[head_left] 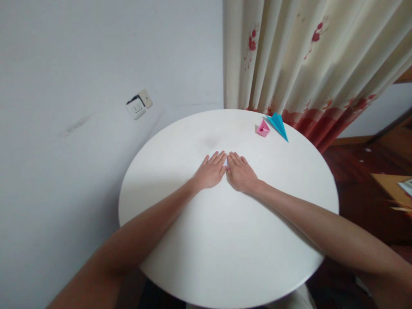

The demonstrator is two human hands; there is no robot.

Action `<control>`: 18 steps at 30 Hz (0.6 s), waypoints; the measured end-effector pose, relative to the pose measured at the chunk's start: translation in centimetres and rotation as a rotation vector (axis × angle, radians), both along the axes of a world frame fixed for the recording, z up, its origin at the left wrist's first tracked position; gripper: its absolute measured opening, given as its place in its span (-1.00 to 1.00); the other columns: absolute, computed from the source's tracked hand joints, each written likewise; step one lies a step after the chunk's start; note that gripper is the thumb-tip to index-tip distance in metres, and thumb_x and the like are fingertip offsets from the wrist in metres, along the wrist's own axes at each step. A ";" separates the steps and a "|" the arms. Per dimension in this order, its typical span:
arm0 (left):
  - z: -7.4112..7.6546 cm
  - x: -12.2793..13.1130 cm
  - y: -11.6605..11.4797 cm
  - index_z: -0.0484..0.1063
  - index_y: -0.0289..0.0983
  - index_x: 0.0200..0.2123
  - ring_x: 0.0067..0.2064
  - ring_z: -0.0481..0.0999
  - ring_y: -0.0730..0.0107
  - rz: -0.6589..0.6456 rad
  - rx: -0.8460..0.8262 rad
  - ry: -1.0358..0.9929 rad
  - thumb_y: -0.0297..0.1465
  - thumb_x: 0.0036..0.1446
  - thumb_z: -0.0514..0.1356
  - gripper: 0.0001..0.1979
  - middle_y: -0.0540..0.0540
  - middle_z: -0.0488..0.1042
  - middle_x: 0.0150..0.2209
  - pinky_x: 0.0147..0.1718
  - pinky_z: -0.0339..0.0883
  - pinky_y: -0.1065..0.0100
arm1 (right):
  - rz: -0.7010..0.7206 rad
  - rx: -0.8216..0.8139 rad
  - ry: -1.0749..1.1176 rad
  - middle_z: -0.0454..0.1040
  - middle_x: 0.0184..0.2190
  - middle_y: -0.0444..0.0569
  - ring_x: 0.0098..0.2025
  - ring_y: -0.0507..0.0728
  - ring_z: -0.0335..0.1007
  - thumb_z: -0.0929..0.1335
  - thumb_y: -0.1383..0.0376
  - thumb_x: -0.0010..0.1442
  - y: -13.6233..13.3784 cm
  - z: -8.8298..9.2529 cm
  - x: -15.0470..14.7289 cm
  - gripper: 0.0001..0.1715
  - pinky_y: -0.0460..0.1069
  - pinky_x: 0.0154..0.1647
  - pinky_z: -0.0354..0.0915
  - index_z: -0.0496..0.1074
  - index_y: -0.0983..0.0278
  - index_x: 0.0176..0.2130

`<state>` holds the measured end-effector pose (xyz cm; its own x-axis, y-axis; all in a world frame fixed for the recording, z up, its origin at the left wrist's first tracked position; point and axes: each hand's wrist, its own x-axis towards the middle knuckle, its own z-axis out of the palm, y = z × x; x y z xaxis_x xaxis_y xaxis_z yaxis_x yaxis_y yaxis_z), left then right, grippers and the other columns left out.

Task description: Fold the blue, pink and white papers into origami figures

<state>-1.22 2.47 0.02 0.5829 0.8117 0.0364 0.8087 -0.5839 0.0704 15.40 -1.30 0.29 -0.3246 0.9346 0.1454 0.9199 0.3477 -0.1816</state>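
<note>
Both of my hands lie flat, palms down, near the middle of a round white table (193,240). My left hand (210,171) has its fingers stretched forward, with the thumb side facing its neighbour. Close beside it, my right hand (241,174) rests with fingers extended too. A narrow gap between them shows a pale, faintly lilac patch, perhaps a bit of paper; most of it is hidden and I cannot make it out. Past my right hand, toward the far edge, sit a pink folded-paper piece (263,128) and a blue paper plane (278,126).
A white wall (80,171) with a socket (136,108) runs along the left. Cream curtains (289,56) with red flowers hang behind the table's far right edge. Farther right, a wooden surface (392,186) stands above the dark red floor (357,171).
</note>
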 end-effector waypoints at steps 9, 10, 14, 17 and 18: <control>0.6 -1.3 -0.2 -0.20 -0.59 0.43 0.49 -0.26 -0.02 0.236 -0.095 0.067 0.05 0.38 -0.22 -0.12 -0.42 -0.27 0.46 0.37 -0.22 -0.18 | 0.006 0.009 -0.013 -0.01 0.44 0.33 0.48 0.33 -0.14 0.07 0.26 0.43 -0.1 0.1 0.1 -0.31 0.21 0.44 -0.11 0.04 0.62 0.39; 0.7 -1.5 -0.1 -0.19 -0.59 0.43 0.49 -0.26 -0.04 0.252 -0.106 0.059 0.06 0.37 -0.20 -0.11 -0.45 -0.28 0.46 0.37 -0.22 -0.19 | 0.007 0.010 -0.007 -0.01 0.43 0.33 0.48 0.33 -0.14 0.07 0.27 0.42 -0.1 0.1 0.1 -0.31 0.21 0.44 -0.11 0.04 0.62 0.38; 1.6 -3.2 0.8 0.01 -0.57 0.38 0.45 -0.06 -0.19 0.298 -0.131 -0.035 0.01 0.38 -0.15 -0.19 -0.56 -0.05 0.41 0.33 -0.11 -0.22 | 0.027 -0.004 0.032 0.01 0.43 0.34 0.47 0.34 -0.12 0.09 0.29 0.40 0.1 0.2 0.4 -0.32 0.23 0.44 -0.10 0.07 0.61 0.37; 3.0 -4.5 1.8 0.23 -0.51 0.29 0.39 0.15 -0.07 0.297 -0.062 -0.206 -0.10 0.42 -0.17 -0.33 -0.47 0.21 0.33 0.33 -0.03 -0.10 | 0.085 -0.053 0.068 0.03 0.43 0.31 0.47 0.31 -0.10 0.14 0.33 0.35 0.8 0.6 1.4 -0.32 0.22 0.44 -0.08 0.11 0.57 0.36; 3.5 -4.8 2.1 0.28 -0.49 0.27 0.38 0.20 0.01 0.245 -0.035 -0.277 -0.12 0.41 -0.13 -0.37 -0.42 0.25 0.32 0.34 0.01 -0.01 | 0.108 -0.073 0.081 0.04 0.42 0.30 0.47 0.30 -0.09 0.16 0.35 0.33 1.0 0.7 1.8 -0.32 0.22 0.44 -0.08 0.13 0.54 0.36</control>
